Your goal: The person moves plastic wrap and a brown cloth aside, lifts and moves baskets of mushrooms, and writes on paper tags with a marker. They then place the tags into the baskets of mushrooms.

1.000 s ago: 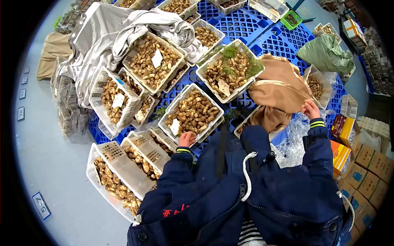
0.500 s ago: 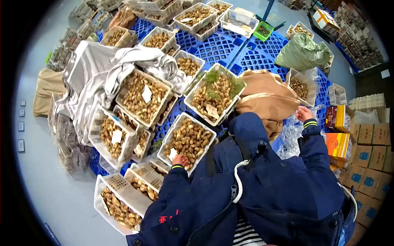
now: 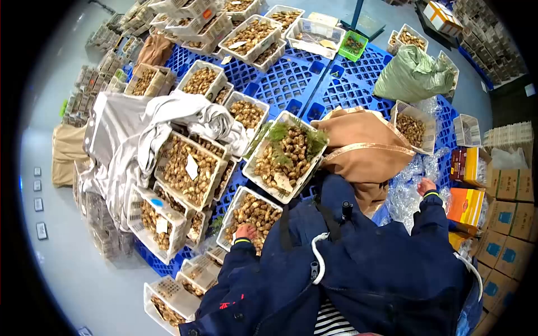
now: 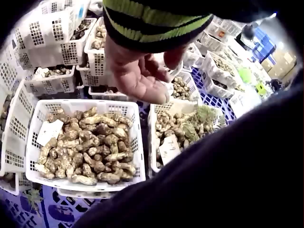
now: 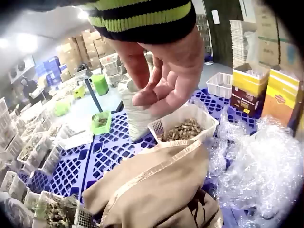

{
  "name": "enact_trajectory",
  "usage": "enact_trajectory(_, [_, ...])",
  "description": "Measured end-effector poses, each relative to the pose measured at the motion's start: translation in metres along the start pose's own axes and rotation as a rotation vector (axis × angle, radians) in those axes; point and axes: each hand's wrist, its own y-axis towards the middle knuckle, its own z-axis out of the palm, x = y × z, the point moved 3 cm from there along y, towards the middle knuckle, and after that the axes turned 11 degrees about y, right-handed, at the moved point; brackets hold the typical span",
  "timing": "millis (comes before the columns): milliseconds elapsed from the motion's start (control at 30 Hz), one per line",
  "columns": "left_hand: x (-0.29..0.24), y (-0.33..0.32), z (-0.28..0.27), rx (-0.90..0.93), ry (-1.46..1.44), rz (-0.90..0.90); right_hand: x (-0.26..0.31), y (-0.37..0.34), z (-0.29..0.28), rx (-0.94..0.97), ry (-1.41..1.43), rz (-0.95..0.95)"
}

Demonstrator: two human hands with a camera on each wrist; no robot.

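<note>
In the head view my left hand (image 3: 245,231) hovers at the left side of a white plastic basket (image 3: 225,235) filled with brown-and-white mushrooms (image 3: 258,214). The left wrist view shows its fingers (image 4: 142,85) loosely bent, with nothing in them. A white paper slip (image 4: 50,133) lies on the mushrooms in that basket. Out to the right, my right hand (image 3: 426,187) hangs beside crumpled clear plastic wrap (image 3: 402,187). In the right wrist view its fingers (image 5: 166,97) are loosely curled and empty, above a brown cloth (image 5: 156,175).
Another mushroom basket (image 3: 307,182), topped with green sprigs (image 3: 278,133), stands ahead on the blue pallets (image 3: 291,75). Stacked baskets under a grey cloth (image 3: 120,129) crowd the left. On the right are a green sack (image 3: 412,75), an orange box (image 3: 464,204) and cardboard cartons (image 3: 507,218).
The head view has turned and shifted, bringing more far baskets into sight. My left hand has gone from the basket's near edge to over its left side; the right hand stays out, empty.
</note>
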Motion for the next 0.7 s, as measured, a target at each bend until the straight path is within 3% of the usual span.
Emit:
enact_trajectory(67, [-0.017,0.017,0.023,-0.062,-0.026,0.034,-0.003,0.034,-0.002,-0.039,0.082,0.113])
enact_trajectory(100, [-0.022,0.015,0.035,-0.136,-0.05,0.066,-0.007,0.055,0.001,0.044,0.006,0.101])
enact_trajectory(167, [-0.05,0.012,0.071,0.016,0.011,0.061,0.003,0.061,0.026,0.147,0.128,0.182])
enact_trajectory(233, [-0.074,0.014,0.109,0.24,0.074,0.027,0.023,0.062,0.057,0.075,-0.086,0.149])
enact_trajectory(267, [-0.085,0.0,0.137,0.059,0.138,0.16,0.03,0.074,0.067,0.149,-0.086,0.163])
enact_trajectory(300, [-0.091,0.004,0.151,0.243,0.321,0.36,0.039,0.088,0.078,0.192,-0.136,0.129])
enact_trajectory(433, [-0.119,-0.017,0.202,0.166,0.222,0.211,0.09,0.117,0.139,0.248,-0.243,-0.015])
enact_trajectory(533, [-0.114,-0.005,0.193,0.128,0.165,0.192,0.117,0.112,0.179,0.366,-0.272,-0.09])
enact_trajectory(633, [-0.092,0.042,0.155,0.256,0.077,0.106,0.129,0.089,0.192,0.441,-0.178,-0.098])
enact_trajectory(667, [-0.106,0.023,0.163,0.197,0.038,0.085,0.129,0.086,0.187,0.463,-0.144,-0.113])
enact_trajectory(700, [-0.116,0.007,0.173,-0.033,0.084,0.057,0.128,0.082,0.18,0.54,-0.102,-0.158])
